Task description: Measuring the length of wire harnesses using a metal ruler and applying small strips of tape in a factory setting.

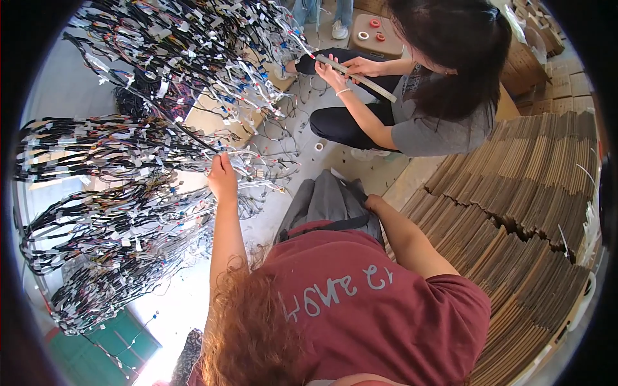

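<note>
At the ends of the hanging wire harnesses, my left hand is closed around a harness, with black cable running into it from the upper left. Thin loose wires with white and red connectors spread out just beyond my fingers. Exactly which strands lie inside the grip cannot be made out. My right hand rests by my lap against the dark grey trousers; its fingers are hidden.
A co-worker crouches ahead, holding a long pale ruler beside a wire. Stacked flat cardboard fills the right side. Tape rolls lie on a brown stool; another tape roll is on the floor. More harnesses hang far left.
</note>
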The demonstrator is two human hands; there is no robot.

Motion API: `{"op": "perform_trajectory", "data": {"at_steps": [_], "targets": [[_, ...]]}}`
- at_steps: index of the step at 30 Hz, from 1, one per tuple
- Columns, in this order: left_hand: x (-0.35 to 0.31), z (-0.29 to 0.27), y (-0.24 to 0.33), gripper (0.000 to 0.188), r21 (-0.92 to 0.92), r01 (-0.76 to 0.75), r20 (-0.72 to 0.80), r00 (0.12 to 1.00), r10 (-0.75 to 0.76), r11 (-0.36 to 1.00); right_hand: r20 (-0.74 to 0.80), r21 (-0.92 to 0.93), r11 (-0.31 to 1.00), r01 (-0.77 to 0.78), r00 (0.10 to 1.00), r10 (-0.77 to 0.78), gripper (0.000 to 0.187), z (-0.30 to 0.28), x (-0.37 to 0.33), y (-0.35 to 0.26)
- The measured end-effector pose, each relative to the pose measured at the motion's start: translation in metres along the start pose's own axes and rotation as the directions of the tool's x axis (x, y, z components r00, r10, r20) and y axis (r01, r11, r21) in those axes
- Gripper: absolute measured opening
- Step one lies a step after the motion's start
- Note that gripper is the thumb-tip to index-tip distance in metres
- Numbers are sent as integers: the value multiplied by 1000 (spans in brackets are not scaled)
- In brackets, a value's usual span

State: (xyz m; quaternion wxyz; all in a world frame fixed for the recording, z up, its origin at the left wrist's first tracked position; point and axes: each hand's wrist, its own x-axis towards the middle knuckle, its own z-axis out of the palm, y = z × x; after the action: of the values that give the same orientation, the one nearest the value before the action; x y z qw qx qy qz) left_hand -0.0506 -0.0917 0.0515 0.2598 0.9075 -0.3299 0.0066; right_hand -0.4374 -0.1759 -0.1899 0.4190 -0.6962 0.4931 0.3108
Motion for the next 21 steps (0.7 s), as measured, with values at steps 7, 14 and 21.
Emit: {"op": "perform_trajectory", "data": {"at_steps": [7,14,21], "targets": [[-2,10,-13,29,42,-21,-19,1000,22,999,-80,-61,998,-10,997,5,36,18,29,22],[-1,2,-13,30,2,25,-5,1000,-25,1000,-120,-6,1000,25,993,-25,37,9,31,14],[-2,-1,-15,31,-25,-23,-76,997,21,999,-101,16,998,56,993,-54,40,5,12,13]]}}
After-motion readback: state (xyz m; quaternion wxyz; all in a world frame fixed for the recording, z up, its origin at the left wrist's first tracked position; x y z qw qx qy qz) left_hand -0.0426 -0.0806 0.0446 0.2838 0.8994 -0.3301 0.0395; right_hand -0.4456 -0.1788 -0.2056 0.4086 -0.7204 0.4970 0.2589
